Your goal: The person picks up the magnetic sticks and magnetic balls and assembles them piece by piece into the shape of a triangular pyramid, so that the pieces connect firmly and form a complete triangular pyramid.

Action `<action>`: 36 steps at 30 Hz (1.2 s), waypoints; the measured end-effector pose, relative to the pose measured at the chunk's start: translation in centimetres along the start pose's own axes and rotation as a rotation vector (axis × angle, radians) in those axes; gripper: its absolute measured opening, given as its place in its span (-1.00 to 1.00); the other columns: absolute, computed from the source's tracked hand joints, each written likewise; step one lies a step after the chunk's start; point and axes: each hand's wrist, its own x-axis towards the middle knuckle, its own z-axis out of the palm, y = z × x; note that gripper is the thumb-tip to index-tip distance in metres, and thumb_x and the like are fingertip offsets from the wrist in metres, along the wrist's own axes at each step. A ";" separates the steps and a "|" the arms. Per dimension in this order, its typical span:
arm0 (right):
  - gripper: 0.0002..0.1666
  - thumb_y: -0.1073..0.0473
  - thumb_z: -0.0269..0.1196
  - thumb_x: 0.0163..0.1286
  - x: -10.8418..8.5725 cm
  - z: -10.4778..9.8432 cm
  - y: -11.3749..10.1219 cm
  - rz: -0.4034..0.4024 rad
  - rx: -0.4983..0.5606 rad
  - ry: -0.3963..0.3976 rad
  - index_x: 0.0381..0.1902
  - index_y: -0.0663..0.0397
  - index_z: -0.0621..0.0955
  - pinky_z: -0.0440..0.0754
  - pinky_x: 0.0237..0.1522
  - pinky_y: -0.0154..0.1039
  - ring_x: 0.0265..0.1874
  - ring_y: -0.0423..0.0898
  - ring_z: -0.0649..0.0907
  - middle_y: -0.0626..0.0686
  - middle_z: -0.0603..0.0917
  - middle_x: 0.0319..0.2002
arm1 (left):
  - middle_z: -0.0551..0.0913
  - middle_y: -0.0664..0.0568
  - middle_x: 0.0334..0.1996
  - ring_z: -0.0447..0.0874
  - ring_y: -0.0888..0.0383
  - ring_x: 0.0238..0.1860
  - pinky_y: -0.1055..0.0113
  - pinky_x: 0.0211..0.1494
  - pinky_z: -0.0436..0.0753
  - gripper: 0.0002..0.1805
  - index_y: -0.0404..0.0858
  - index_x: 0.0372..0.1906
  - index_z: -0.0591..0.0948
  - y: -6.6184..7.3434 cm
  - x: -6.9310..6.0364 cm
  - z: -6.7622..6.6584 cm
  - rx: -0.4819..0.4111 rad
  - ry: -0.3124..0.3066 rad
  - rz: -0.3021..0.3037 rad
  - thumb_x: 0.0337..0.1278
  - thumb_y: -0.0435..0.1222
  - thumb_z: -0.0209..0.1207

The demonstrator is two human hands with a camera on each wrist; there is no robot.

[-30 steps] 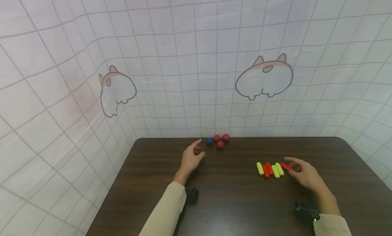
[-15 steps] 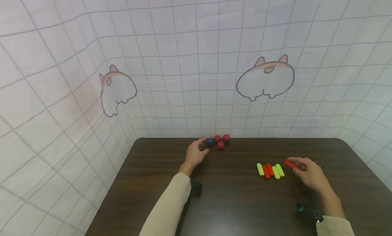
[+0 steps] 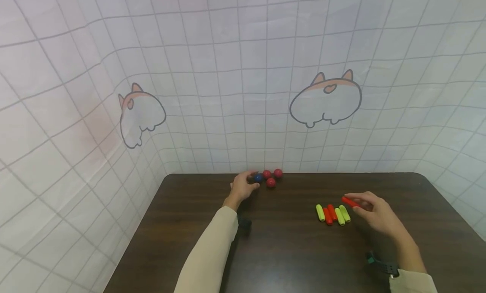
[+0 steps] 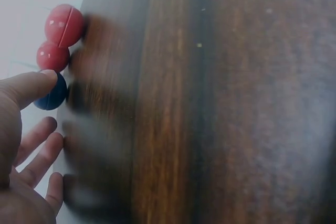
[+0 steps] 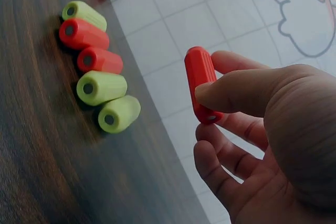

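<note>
One red tube [image 5: 194,69], held: pinched between thumb and fingers of the right hand [image 3: 380,215], which carries it raised off the table [image 3: 288,250], just beyond the right end of the tube row. The tube leans across the fingertips, both ends free; the other fingers curl loosely beneath.

Five further tubes, lying side by side on the table, left of the right hand and apart from it. Order from the left: green tube [image 3: 320,213], two red tubes [image 5: 84,34], two green tubes [image 5: 102,88].

One blue ball [image 3: 257,178], near the table's far edge, directly before the left hand [image 3: 241,188]. Thumb lies on the near side, index finger on the far side; whether they grip it, cannot tell. Remaining fingers are spread, partly bent.

Three red balls [image 3: 278,173], clustered right of the blue ball, nearest one just beside it.

Two pale sleeves [image 3: 210,250], one per arm.

One white wall cloth [image 3: 224,103], grid-lined, printed with rounded animal figures, behind the table.
</note>
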 end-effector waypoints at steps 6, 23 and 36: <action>-0.56 0.34 0.33 0.38 0.1 -0.1 -0.6 -0.011 0.014 -0.001 0.22 0.12 0.64 0.58 -0.35 -0.33 -0.29 -0.24 0.55 0.17 0.64 -0.07 | 0.70 -0.05 0.18 0.58 -0.03 0.31 -0.37 0.41 0.18 -0.49 0.06 0.28 0.63 0.1 0.6 0.1 0.025 -0.007 -0.018 0.21 -0.17 0.41; -0.54 0.38 0.33 0.35 0.4 0.2 -0.8 -0.038 0.011 -0.017 0.20 0.09 0.66 0.53 -0.34 -0.33 -0.30 -0.29 0.51 0.09 0.64 -0.09 | 0.75 -0.01 0.11 0.58 -0.07 0.28 -0.20 0.34 0.29 -0.66 0.04 0.06 0.70 -0.5 -1.0 -0.3 0.028 0.029 -0.009 0.18 -0.18 0.43; -0.58 0.36 0.36 0.34 1.1 2.1 -2.5 -0.177 0.087 -0.069 0.15 0.09 0.69 0.50 -0.36 -0.34 -0.28 -0.32 0.52 0.04 0.65 -0.10 | 0.80 0.04 -0.04 0.65 -0.02 0.00 -0.15 0.21 0.34 -0.66 0.04 0.05 0.73 -0.2 -4.8 -2.5 -0.071 0.101 0.106 0.14 -0.18 0.45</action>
